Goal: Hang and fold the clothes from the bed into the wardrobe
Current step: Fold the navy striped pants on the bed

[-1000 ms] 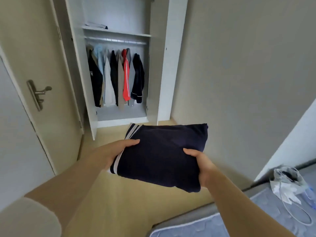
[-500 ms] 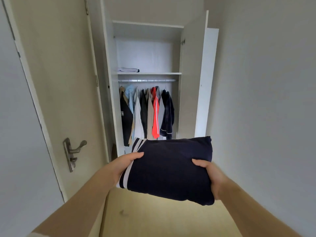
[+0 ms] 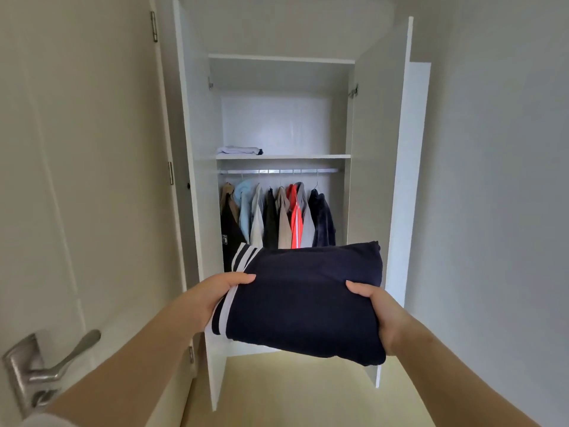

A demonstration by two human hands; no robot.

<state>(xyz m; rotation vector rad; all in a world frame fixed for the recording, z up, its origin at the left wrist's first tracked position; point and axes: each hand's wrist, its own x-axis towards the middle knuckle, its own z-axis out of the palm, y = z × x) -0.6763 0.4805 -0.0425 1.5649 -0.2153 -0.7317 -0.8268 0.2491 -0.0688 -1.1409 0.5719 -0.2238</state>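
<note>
A folded navy garment (image 3: 304,300) with white stripes along its left edge is held out in front of me. My left hand (image 3: 220,292) grips its left side, thumb on top. My right hand (image 3: 374,306) grips its right side the same way. Straight ahead stands the open white wardrobe (image 3: 200,211). Its shelf (image 3: 283,156) carries a folded white garment (image 3: 238,150) at the left. Below the shelf, several clothes (image 3: 277,217) hang from the rail (image 3: 277,171).
A room door with a metal lever handle (image 3: 58,362) stands close at my left. The wardrobe's two doors are swung open, left door (image 3: 187,149) and right door (image 3: 397,180). A plain wall runs along the right. Pale floor (image 3: 292,392) lies below.
My view has risen and moved closer to the wardrobe; the bed has dropped out of sight. The navy garment has come up with both hands still gripping it.
</note>
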